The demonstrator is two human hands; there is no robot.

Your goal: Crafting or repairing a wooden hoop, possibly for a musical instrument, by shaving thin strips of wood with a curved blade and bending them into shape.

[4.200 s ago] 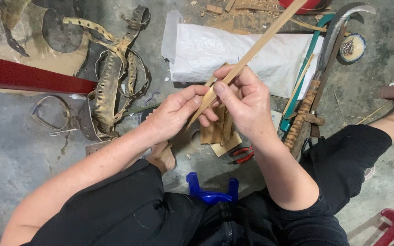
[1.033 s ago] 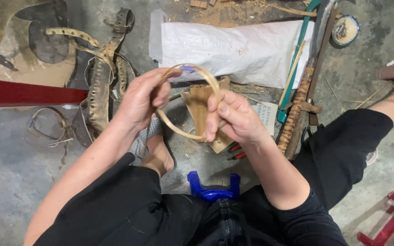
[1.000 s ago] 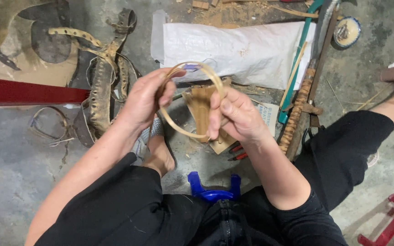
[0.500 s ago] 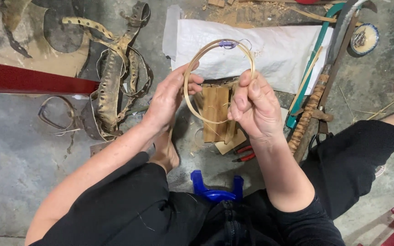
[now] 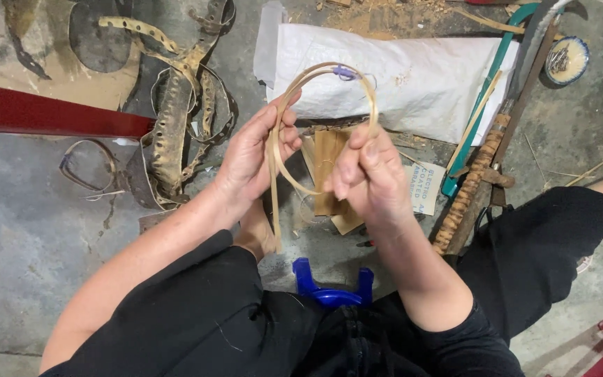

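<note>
While the person sits on the grey floor [image 5: 29, 237], the head camera looks down at both hands. The left hand [image 5: 249, 157] has its fingers curled around one side of a thin bamboo hoop [image 5: 315, 73]. The right hand [image 5: 364, 174] pinches the other side between thumb and fingers. The hoop is up in the air, over flat wood pieces [image 5: 326, 167] and near a white sack [image 5: 413, 84]. A blue stool [image 5: 329, 283] peeks out below.

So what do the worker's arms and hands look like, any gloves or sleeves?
No gloves: the left hand and right hand are bare, with no rings or watch showing. Both forearms are bare too. Short black sleeves end near the elbows, part of a black top.
</note>
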